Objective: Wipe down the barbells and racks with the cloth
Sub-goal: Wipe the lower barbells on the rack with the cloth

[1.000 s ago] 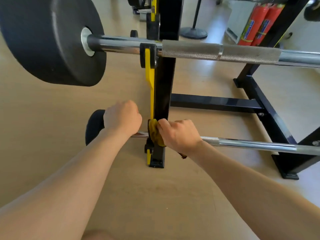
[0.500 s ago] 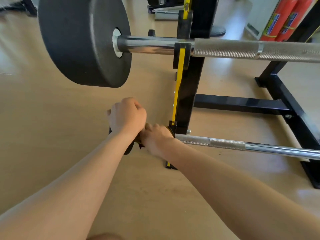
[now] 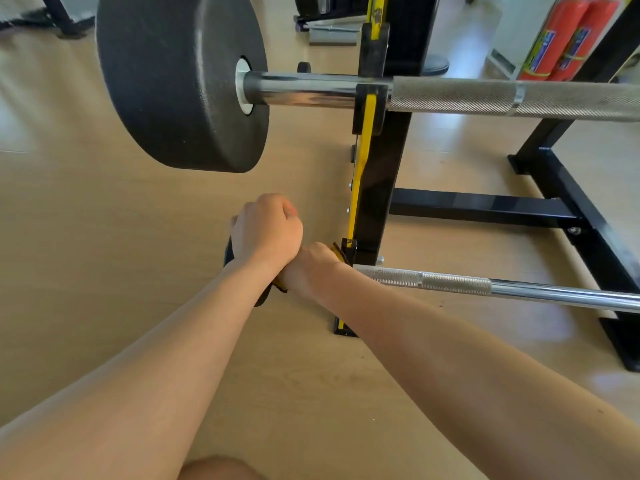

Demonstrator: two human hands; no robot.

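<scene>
Both hands clamp the lower barbell [image 3: 485, 287] beside the rack upright [image 3: 384, 188], just below centre.
My right hand [image 3: 310, 268] curls round the yellow cloth [image 3: 338, 250] on the shaft; my left hand [image 3: 266, 230] grips the black end plate [image 3: 228, 251]. Cloth: soft, light. Bar: probably heavy, slick; hold the knurling. Extinguisher labels [image 3: 542, 51] at one o'clock are unreadable.

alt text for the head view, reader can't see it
The right hand holds a yellow cloth on the lower barbell beside the rack upright; left hand grips the bar's end. Above, a second barbell with a black plate rests on the rack.
</scene>
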